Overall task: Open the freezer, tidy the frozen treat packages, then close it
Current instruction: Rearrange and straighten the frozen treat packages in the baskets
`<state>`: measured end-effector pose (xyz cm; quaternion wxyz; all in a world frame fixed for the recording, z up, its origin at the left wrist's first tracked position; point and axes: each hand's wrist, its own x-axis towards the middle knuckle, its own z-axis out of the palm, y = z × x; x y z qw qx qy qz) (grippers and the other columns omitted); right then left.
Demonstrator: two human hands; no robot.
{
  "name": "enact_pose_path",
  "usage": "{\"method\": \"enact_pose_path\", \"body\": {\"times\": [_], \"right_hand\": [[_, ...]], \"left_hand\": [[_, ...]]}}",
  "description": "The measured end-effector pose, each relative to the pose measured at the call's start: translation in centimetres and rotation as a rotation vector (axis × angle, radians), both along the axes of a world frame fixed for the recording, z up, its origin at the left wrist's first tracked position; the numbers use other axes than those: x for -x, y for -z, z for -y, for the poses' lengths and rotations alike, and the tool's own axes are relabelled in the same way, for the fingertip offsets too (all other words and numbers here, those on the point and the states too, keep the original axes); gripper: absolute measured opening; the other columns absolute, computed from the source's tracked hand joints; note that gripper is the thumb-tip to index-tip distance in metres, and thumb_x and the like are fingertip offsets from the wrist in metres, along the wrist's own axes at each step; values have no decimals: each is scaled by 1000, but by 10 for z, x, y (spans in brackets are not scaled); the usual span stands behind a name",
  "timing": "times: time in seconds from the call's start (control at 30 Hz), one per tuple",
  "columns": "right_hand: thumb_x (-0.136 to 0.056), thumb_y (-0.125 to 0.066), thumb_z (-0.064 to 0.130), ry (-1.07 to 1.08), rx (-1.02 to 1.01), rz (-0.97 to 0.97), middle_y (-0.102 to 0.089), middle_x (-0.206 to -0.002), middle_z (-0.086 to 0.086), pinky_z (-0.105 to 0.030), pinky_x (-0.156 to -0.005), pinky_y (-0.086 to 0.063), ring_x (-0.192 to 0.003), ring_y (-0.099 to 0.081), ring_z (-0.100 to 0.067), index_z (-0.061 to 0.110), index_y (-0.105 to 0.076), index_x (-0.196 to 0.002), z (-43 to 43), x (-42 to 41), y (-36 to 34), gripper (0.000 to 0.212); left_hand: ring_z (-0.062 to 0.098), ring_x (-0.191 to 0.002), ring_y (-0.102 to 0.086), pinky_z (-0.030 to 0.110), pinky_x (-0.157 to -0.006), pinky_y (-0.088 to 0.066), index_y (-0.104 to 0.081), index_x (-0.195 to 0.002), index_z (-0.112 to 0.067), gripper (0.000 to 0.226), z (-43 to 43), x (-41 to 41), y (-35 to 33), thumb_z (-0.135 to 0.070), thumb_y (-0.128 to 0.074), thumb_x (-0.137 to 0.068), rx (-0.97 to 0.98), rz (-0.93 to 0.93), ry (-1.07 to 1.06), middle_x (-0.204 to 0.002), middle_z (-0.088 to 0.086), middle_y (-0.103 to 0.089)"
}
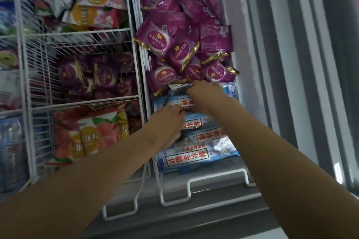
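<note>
Reaching into the open freezer, both hands work at the stack of blue ice-bar packets (194, 141) in the near end of the right-hand wire basket (213, 172), which serves as the landmark for everything else. The right hand (202, 88) curls its fingers over the far edge of the topmost blue packet (180, 87), apparently pinching its silvery crimped end, while the left hand (171, 120) lies flat with fingers loosely spread on the packets just nearer, pressing rather than clearly gripping; whether it holds one I cannot tell. These packets look light, stiff from the frozen bar inside, and slick in their plastic film, so I judge a grip across the flat body safer than a pull on the thin sealed ends, which could tear or slip. Beyond the blue stack, in the far part of the same basket, purple packets (171, 48) lie heaped at all angles, soft-looking and prone to slide. Left of the basket, other wire compartments hold peach-printed packets (91, 136) and more purple ones. Right of the basket runs the white freezer wall (250, 64), leaving little room to manoeuvre.
</note>
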<state>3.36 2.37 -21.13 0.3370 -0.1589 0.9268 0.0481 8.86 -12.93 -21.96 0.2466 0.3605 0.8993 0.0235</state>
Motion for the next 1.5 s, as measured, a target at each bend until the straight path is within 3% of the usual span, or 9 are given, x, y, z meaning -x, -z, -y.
{"method": "enact_pose_path", "body": {"times": [0.27,0.5,0.67,0.77,0.93,1.03,1.2,1.3,1.5], "right_hand": [[-79,-74,20,66,74,-58,-49,-122,-11,-50,-93,-44,-114,-49,-33,16,-56,-128,-5,14,-34,52],[-80,-75,19,53,208,-123,-50,-121,-13,-50,-95,-46,-113,-49,-34,16,-59,-128,49,47,-66,51],[-77,-76,14,-38,314,-146,-53,-113,-18,-51,-87,-49,-105,-52,-40,10,-65,-120,138,62,-69,45],[-80,-72,15,-195,297,-149,-52,-114,-13,-47,-83,-49,-102,-51,-38,19,-62,-125,206,60,-65,46],[-87,-57,16,-536,407,-138,-51,-118,-5,-41,-89,-41,-106,-49,-29,23,-58,-126,336,22,-56,40],[-89,-33,19,-770,503,-96,-52,-119,-4,-39,-97,-31,-107,-47,-28,22,-61,-121,408,-16,-35,42],[-86,-63,31,-1033,303,-54,-66,-111,9,-39,-104,-41,-107,-59,-17,33,-74,-100,464,-60,16,18],[-97,-46,18,-945,169,85,-48,-136,-5,-52,-112,-25,-125,-41,-30,17,-61,-127,464,-62,44,33],[-93,-52,17,-749,238,11,-44,-136,-9,-53,-111,-27,-130,-35,-32,14,-57,-131,454,-64,45,38]], "left_hand": [[26,-105,-52,32,-57,-44,-36,-139,0,74,8,10,-33,-8,-73,-76,71,-138,-22,-120,14,-50],[19,-89,-55,27,-48,-43,-50,-124,-12,53,105,10,-66,-21,-74,-77,-26,-194,-193,-106,4,-54],[20,-100,-54,36,-69,-53,-44,-131,-18,51,244,-20,-77,-32,-62,-85,-12,-49,-587,-118,1,-50],[20,-83,-57,32,-62,-47,-46,-132,-21,50,340,-48,-83,-33,-63,-87,60,-11,-945,-109,1,-54],[15,-57,-51,30,-50,-43,-57,-89,-21,16,449,-71,-70,-27,-69,-80,66,103,-1323,-69,-1,-53],[16,-50,-47,25,-43,-29,-48,-69,-14,26,476,-67,-41,-22,-69,-83,124,197,-1356,-59,3,-47],[23,-62,-56,30,-53,-44,-61,-91,-6,11,471,-62,14,-17,-60,-89,272,334,-1259,-72,7,-55],[26,-75,-59,35,-67,-52,-65,-98,-6,12,462,-61,33,-8,-56,-91,363,425,-1115,-83,9,-60],[20,-65,-56,32,-57,-49,-61,-78,-10,23,459,-53,27,-22,-53,-95,355,436,-1055,-73,5,-56]]}}
